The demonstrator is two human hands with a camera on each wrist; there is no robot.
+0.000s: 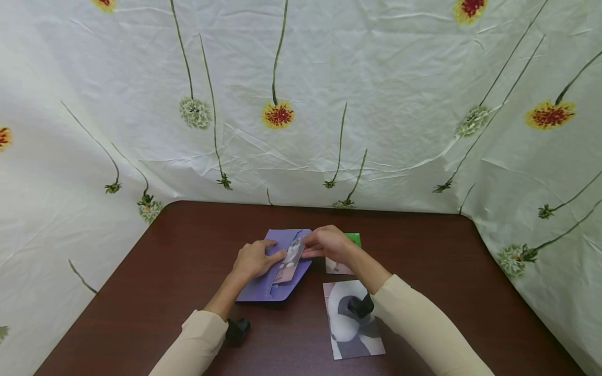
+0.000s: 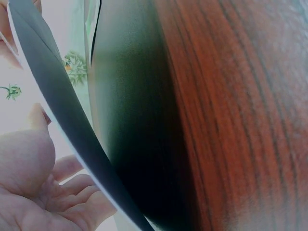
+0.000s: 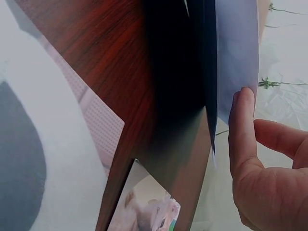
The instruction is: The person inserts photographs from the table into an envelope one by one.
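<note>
Picture card (image 1: 289, 264) is looking light, thin, probably creasing easily; you're best gripping it by the edges. It's lying at the opening of the purple envelope (image 1: 259, 288), long axis running near-left to far-right. Your right hand (image 1: 328, 243) is pinching its far-right edge; your left hand (image 1: 254, 259), fingers parted, is resting on the envelope.

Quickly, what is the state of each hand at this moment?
Left hand: open, touching the purple envelope.
Right hand: closed, holding the small picture card near its edge.
</note>
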